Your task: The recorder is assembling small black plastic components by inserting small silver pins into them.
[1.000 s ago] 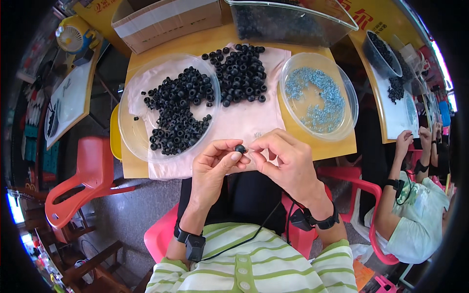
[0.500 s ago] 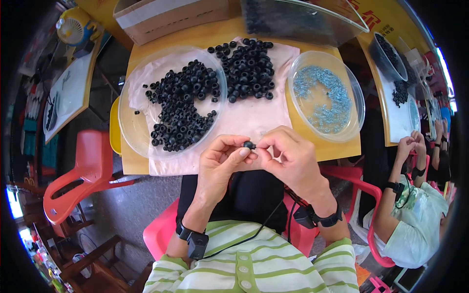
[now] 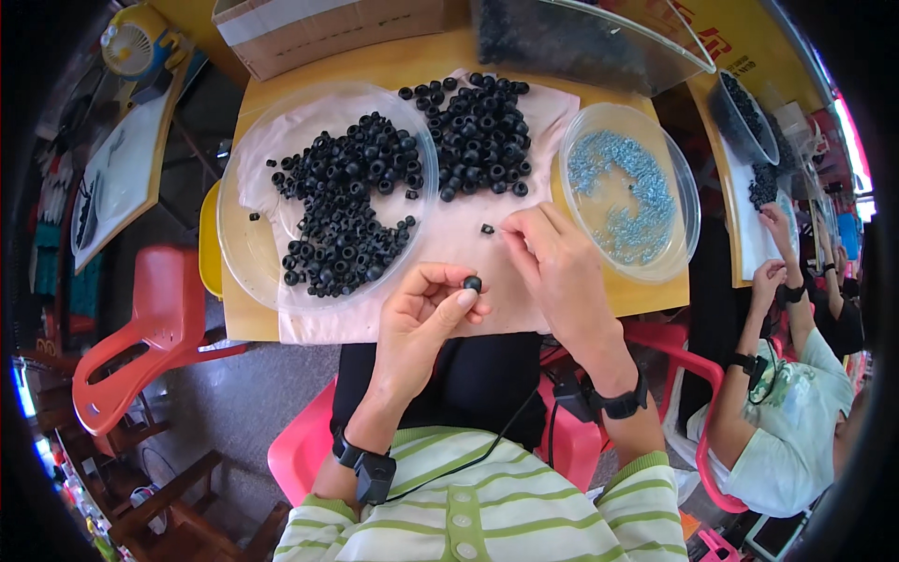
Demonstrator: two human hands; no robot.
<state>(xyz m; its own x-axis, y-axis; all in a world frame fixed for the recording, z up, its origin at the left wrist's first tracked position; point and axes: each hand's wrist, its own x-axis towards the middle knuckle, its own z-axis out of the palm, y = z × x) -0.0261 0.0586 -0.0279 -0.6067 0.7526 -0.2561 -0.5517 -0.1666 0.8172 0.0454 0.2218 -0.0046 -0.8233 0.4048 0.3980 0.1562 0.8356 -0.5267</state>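
A person seated at a yellow table [image 3: 375, 66] works with both hands near the centre of the frame. The left hand [image 3: 421, 314] pinches one small black rubber ring [image 3: 473, 283] between thumb and fingertips, holding it just off the table's near edge; the ring is round, matte black and bead-like, with a hole that is hard to make out at this size. The right hand [image 3: 552, 258], slightly higher and to the right, is loosely curled with fingertips pointing toward a single loose black piece [image 3: 487, 228] lying on the white cloth [image 3: 449, 253]; whether the fingers grip anything cannot be told. Two heaps of the same black rings, far too many to count, sit in the upper half: one inside a clear round dish [image 3: 248, 253] at upper left, the other [image 3: 478, 131] straight on the cloth at upper centre. A second clear round dish [image 3: 679, 187] at upper right holds a spread of small pale blue parts [image 3: 623, 192]. Each wrist wears one black band. One cardboard box [image 3: 318, 28] and one clear bin [image 3: 599, 42] stand along the top edge. A red plastic chair [image 3: 140, 337] is at left. At the far right, another person in a pale shirt [image 3: 787, 412] works at a neighbouring table.
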